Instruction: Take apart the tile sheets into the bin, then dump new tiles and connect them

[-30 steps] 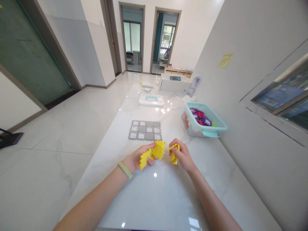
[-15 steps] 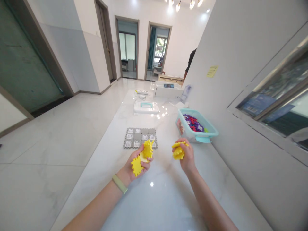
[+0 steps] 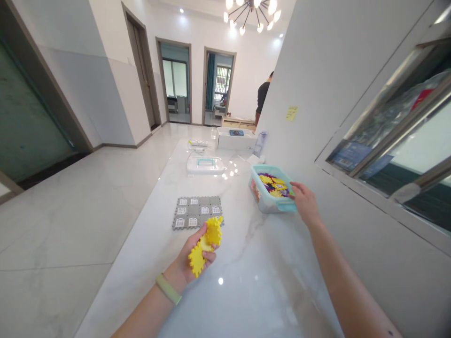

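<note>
Yellow pieces [image 3: 277, 184]: relocated, right hand [image 3: 305, 201] to pale turquoise tub [image 3: 268, 204].
Formerly gripped in the right hand above the table, now lying in the tub, partly covering the purple pieces [image 3: 283, 193]; right hand shifted from table middle to the tub's near right corner, fingers extended, no piece visible in it; view raised, with chandelier [image 3: 251, 5] showing more fully overhead and background person [image 3: 262, 96], absent one second ago, in sight.

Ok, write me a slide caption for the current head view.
Left hand holds yellow tiles near a grey tile panel; right hand at the rim of a turquoise tub.
</note>
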Demonstrator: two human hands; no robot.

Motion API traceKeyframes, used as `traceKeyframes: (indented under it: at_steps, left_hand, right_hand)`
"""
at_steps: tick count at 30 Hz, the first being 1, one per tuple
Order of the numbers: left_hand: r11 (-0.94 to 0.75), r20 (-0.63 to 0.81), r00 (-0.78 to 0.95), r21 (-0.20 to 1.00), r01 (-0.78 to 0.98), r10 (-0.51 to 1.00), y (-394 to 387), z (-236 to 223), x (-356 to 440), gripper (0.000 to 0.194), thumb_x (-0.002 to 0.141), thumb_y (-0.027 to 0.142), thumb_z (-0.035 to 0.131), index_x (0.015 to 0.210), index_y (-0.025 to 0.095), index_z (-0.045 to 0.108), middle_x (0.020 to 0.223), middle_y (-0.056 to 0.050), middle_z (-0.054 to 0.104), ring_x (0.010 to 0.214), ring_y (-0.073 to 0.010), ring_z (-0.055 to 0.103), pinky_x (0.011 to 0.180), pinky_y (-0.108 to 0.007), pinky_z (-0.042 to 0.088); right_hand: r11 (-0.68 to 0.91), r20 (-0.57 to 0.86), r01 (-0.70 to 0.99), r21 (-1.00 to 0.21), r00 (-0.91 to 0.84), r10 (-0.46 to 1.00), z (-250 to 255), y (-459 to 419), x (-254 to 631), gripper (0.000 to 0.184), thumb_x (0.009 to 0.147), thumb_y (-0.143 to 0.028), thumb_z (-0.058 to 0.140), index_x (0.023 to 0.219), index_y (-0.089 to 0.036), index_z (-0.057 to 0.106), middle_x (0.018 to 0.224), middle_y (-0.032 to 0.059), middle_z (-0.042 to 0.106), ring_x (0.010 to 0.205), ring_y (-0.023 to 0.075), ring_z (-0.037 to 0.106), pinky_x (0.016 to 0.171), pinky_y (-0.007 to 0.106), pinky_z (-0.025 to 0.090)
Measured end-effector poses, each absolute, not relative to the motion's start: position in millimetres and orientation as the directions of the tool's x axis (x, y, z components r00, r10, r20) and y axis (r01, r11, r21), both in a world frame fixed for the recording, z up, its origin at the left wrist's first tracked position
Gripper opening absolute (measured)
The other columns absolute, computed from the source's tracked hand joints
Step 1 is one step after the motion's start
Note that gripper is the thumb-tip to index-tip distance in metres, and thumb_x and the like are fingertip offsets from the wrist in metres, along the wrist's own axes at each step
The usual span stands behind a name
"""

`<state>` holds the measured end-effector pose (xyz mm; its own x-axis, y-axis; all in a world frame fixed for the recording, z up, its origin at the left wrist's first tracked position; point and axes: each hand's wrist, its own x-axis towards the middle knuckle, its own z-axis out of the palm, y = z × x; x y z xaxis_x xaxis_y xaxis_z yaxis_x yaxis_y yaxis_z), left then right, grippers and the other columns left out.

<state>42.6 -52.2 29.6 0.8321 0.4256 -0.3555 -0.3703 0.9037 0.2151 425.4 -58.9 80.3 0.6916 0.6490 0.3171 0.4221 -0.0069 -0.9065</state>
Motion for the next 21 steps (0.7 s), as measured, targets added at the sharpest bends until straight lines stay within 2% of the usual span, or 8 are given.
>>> traceKeyframes:
  at_steps: [3,6,8,12,14,16,19,21]
  left_hand:
    - [0.891,-0.373,0.81,0.234,-0.39,0.452,-53.9,31.1,45.8,0.024,0.095,0.041,0.053,0.098,0.017,0.056,0.07,-0.002,0.056,0.043,-0.0041,0.04,0.038,-0.011,0.033]
    - [0.881,-0.41,0.781,0.257,-0.397,0.471,-56.1,33.5,48.9,0.023,0.096,0.039,0.052,0.098,0.017,0.056,0.073,-0.003,0.057,0.044,-0.0045,0.042,0.038,-0.011,0.032]
    - [0.881,-0.439,0.766,0.287,-0.375,0.469,-58.1,33.1,49.9,0.024,0.096,0.04,0.051,0.096,0.016,0.056,0.072,-0.003,0.056,0.044,-0.0047,0.043,0.037,-0.011,0.032]
    - [0.851,-0.48,0.71,0.388,-0.355,0.515,-61.1,27.0,51.6,0.029,0.097,0.043,0.048,0.092,0.015,0.056,0.069,-0.003,0.056,0.042,-0.0041,0.04,0.037,-0.012,0.032]
    - [0.815,-0.479,0.669,0.442,-0.375,0.568,-59.1,29.5,56.9,0.03,0.098,0.042,0.047,0.091,0.015,0.056,0.068,-0.002,0.055,0.04,-0.0034,0.038,0.036,-0.012,0.032]
    - [0.765,-0.452,0.632,0.499,-0.406,0.63,-52.9,43.3,69.5,0.028,0.097,0.041,0.049,0.091,0.015,0.056,0.068,-0.001,0.055,0.041,-0.0035,0.038,0.035,-0.012,0.032]
    - [0.674,-0.348,0.626,0.613,-0.412,0.698,-36.0,86.1,107.7,0.021,0.093,0.037,0.058,0.095,0.016,0.058,0.074,-0.002,0.057,0.046,-0.005,0.045,0.036,-0.012,0.034]
    - [0.604,-0.241,0.662,0.691,-0.396,0.71,-21.1,119.8,145.9,0.021,0.09,0.035,0.063,0.096,0.015,0.059,0.078,-0.002,0.059,0.052,-0.0059,0.05,0.036,-0.011,0.033]
  right_hand:
    - [-0.045,0.413,0.591,-0.805,0.614,0.673,70.5,-71.5,415.1,0.022,0.067,-0.04,0.065,0.079,-0.022,0.069,0.087,0.0074,0.067,0.097,0.0297,0.057,0.095,0.049,0.043]
    - [-0.07,0.474,0.693,-0.718,0.559,0.68,59.6,-78.5,399.8,0.02,0.072,-0.041,0.061,0.074,-0.022,0.067,0.088,0.0094,0.068,0.103,0.0324,0.054,0.099,0.051,0.036]
    - [-0.098,0.508,0.749,-0.656,0.534,0.676,52.8,-85.1,387.4,0.022,0.077,-0.041,0.058,0.078,-0.021,0.068,0.091,0.0109,0.068,0.105,0.0335,0.052,0.099,0.053,0.034]
    - [-0.132,0.64,0.882,-0.452,0.424,0.641,44.7,-104.7,357.4,0.024,0.087,-0.035,0.051,0.098,-0.02,0.066,0.101,0.0117,0.066,0.108,0.0329,0.052,0.097,0.053,0.034]
    - [-0.058,0.73,0.901,-0.431,0.386,0.564,43.0,-113.6,341.1,0.026,0.089,-0.03,0.05,0.109,-0.02,0.061,0.11,0.0127,0.062,0.112,0.0317,0.051,0.098,0.052,0.035]
    - [0.098,0.776,0.895,-0.435,0.318,0.545,40.4,-119.3,325.6,0.024,0.088,-0.025,0.05,0.111,-0.022,0.059,0.112,0.0126,0.06,0.11,0.0295,0.052,0.096,0.048,0.039]
    - [0.324,0.722,0.827,-0.459,0.134,0.679,30.4,-121.6,304.8,0.018,0.087,-0.016,0.047,0.098,-0.022,0.06,0.088,0.0082,0.062,0.085,0.0239,0.058,0.078,0.037,0.045]
    - [0.376,0.633,0.796,-0.473,0.01,0.774,20.3,-120.9,292.6,0.018,0.086,-0.014,0.045,0.092,-0.021,0.061,0.074,0.0049,0.06,0.07,0.0203,0.056,0.066,0.031,0.041]
